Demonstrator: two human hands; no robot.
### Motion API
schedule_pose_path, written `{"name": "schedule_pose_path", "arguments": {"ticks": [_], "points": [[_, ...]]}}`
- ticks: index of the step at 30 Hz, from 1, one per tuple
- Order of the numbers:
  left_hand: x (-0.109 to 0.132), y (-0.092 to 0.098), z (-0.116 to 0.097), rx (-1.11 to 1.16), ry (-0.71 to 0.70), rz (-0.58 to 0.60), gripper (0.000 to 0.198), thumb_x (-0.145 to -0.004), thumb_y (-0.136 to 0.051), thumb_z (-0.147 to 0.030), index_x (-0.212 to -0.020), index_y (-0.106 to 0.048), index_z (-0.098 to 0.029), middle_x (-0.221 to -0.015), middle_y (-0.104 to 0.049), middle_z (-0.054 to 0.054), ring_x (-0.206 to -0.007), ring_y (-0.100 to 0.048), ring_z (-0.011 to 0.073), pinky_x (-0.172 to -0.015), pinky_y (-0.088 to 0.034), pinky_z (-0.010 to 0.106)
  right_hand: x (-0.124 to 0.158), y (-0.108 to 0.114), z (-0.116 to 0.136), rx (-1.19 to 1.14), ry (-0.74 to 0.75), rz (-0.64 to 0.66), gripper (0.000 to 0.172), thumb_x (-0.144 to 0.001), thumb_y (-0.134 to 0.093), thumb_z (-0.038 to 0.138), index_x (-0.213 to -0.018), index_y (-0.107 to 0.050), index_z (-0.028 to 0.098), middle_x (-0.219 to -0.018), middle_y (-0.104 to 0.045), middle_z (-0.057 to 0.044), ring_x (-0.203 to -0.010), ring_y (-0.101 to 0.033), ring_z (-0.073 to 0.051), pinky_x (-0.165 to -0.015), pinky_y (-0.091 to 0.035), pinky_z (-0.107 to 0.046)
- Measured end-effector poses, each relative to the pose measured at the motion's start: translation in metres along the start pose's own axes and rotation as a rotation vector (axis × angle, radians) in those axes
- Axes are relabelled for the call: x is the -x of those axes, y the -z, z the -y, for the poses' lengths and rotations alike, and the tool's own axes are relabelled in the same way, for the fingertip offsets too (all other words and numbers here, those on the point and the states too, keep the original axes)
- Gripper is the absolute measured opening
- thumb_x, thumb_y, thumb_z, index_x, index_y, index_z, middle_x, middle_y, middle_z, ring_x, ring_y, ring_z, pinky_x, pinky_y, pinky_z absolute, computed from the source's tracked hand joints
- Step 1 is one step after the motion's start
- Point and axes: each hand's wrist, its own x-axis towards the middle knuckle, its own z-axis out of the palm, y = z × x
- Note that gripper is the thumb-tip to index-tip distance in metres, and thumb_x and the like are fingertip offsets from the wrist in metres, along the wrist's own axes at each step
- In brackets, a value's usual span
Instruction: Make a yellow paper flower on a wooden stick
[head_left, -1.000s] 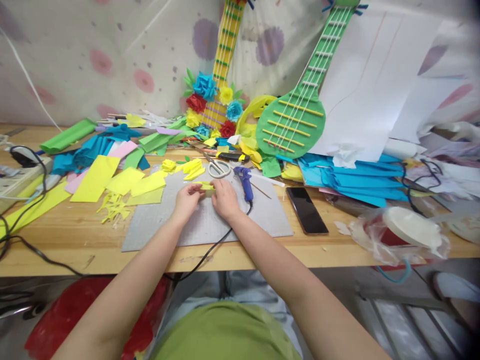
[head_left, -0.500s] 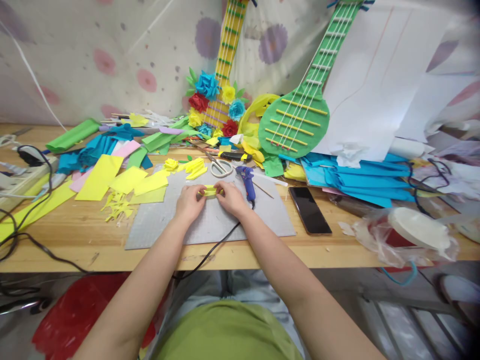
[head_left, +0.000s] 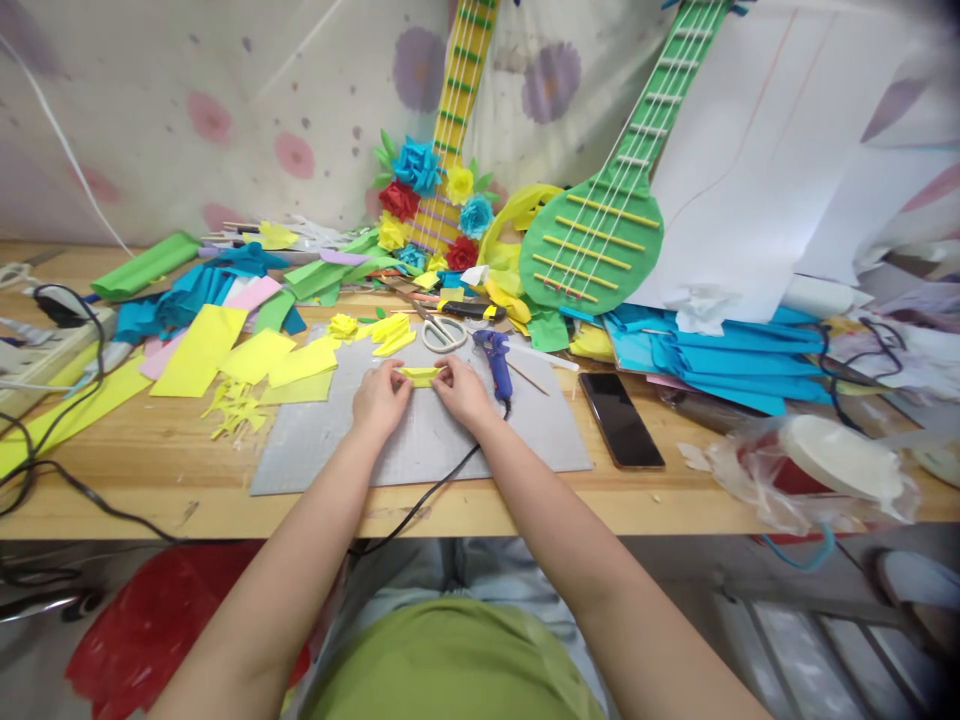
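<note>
A narrow strip of yellow paper (head_left: 419, 377) is stretched between my hands, low over the grey board (head_left: 307, 450). My left hand (head_left: 381, 398) pinches its left end, and my right hand (head_left: 460, 390) pinches the right end. Just right of my right hand lies a blue glue gun (head_left: 493, 362), its black cord running under my right wrist. Beyond my hands are white-handled scissors (head_left: 442, 334) and folded yellow paper pieces (head_left: 391, 332). A small yellow paper flower (head_left: 343, 326) rests to the left of those pieces.
Yellow paper sheets (head_left: 202, 350) and cut scraps (head_left: 238, 403) lie to the left. A phone (head_left: 621, 420) is on the right, near a plastic-wrapped tub (head_left: 832, 460). Behind lean a green paper instrument (head_left: 592, 245) and a yellow one (head_left: 459, 90) with paper flowers.
The paper between my hands now looks like one flatter, straighter strip; before, it showed a gap between its edges. My hands have stayed in nearly the same place.
</note>
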Motion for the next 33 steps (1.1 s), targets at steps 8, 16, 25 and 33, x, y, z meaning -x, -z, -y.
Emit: {"name": "schedule_pose_path", "arguments": {"ticks": [8, 16, 25, 33], "points": [[-0.0018, -0.0035, -0.0034, -0.062, 0.027, -0.056, 0.031, -0.075, -0.050, -0.027, -0.105, -0.048, -0.022, -0.081, -0.064, 0.002, -0.091, -0.053, 0.0207, -0.073, -0.039, 0.031, 0.0029, -0.0042, 0.0072, 0.124, -0.018, -0.055, 0.030, -0.072, -0.047, 0.017, -0.102, -0.051, 0.019, -0.078, -0.062, -0.001, -0.083, -0.052, -0.018, -0.074, -0.040, -0.029], [-0.0008, -0.0050, -0.0066, -0.134, 0.033, -0.072, 0.027, -0.075, -0.050, -0.026, -0.101, -0.048, -0.022, -0.079, -0.063, 0.003, -0.092, -0.052, 0.0221, -0.069, -0.039, 0.031, 0.0041, -0.0059, 0.0088, 0.179, 0.004, -0.074, 0.027, -0.072, -0.047, 0.016, -0.099, -0.052, 0.018, -0.078, -0.062, -0.002, -0.082, -0.052, -0.020, -0.073, -0.039, -0.029], [-0.0005, -0.0038, -0.0089, -0.175, 0.034, -0.055, 0.012, -0.075, -0.051, -0.027, -0.087, -0.052, -0.023, -0.078, -0.061, 0.003, -0.089, -0.050, 0.0222, -0.065, -0.039, 0.031, 0.0045, -0.0067, 0.0086, 0.232, 0.032, -0.071, 0.017, -0.073, -0.046, 0.016, -0.088, -0.054, 0.019, -0.079, -0.061, -0.002, -0.080, -0.050, -0.018, -0.072, -0.036, -0.028], [0.0005, -0.0039, -0.0074, -0.272, -0.076, -0.044, 0.017, -0.079, -0.045, -0.031, -0.078, -0.060, -0.023, -0.083, -0.062, 0.006, -0.091, -0.047, 0.0240, -0.068, -0.040, 0.033, 0.0071, -0.0054, 0.0107, 0.337, 0.087, -0.024, 0.018, -0.081, -0.043, 0.021, -0.088, -0.058, 0.021, -0.084, -0.058, -0.005, -0.084, -0.047, -0.019, -0.076, -0.035, -0.029]]}}
